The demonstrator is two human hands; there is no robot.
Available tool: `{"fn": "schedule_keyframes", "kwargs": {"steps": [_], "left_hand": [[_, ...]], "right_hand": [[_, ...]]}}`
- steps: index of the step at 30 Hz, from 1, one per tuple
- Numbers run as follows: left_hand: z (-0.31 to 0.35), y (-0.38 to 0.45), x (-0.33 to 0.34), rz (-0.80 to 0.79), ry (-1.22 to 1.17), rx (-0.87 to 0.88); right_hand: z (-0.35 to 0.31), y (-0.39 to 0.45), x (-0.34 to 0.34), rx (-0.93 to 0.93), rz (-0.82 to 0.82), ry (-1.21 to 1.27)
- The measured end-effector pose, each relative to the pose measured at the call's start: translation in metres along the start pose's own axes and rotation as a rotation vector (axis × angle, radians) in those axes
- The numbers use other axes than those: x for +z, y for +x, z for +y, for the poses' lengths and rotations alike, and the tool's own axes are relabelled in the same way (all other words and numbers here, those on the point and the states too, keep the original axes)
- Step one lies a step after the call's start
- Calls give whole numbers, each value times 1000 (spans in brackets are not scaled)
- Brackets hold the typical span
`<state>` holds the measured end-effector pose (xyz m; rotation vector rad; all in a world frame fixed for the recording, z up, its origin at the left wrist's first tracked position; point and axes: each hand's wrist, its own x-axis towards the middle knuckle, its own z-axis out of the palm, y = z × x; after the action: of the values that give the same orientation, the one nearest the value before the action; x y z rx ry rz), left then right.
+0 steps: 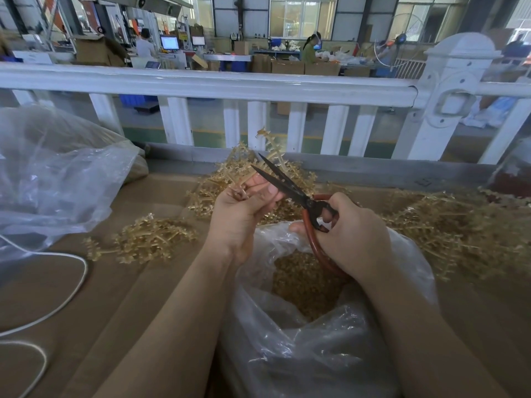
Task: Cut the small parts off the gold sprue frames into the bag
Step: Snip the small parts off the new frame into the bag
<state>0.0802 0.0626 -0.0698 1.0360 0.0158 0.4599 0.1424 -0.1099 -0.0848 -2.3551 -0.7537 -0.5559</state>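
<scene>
My left hand [244, 208] grips a gold sprue frame [273, 150] that sticks up and away from me, above the table. My right hand [350, 234] holds black scissors [287, 182] by their red loop handles, blades parted, with the tips close to the held frame. Directly below both hands sits an open clear plastic bag [301, 340] with a heap of small gold parts [304, 280] inside. More gold frames lie in a pile behind my hands [209, 193], in a small cluster at the left [149, 239] and in a big heap at the right [459, 225].
The work surface is brown cardboard [115, 297]. A large crumpled clear bag [57, 173] fills the left side, with a white cord [71, 282] looping below it. A white railing [230, 84] runs across behind the table; workshop benches and people are beyond.
</scene>
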Motion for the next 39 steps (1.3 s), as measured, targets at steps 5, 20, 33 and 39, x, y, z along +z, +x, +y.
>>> {"fn": "schedule_keyframes", "kwargs": {"steps": [5,20,33,39], "left_hand": [[-1,1,-1,-1,23,38],[-5,2,-4,-33,73,58],[-5,1,-3,-51,56,42],[-3,-1,-2,-90,76,44]], "right_hand": [[-1,1,-2,12,-6,-58],[-5,1,-4,8,28,-113],[-1,-1,-3,9,64,-59],[0,0,-3,-13,28,-73]]}}
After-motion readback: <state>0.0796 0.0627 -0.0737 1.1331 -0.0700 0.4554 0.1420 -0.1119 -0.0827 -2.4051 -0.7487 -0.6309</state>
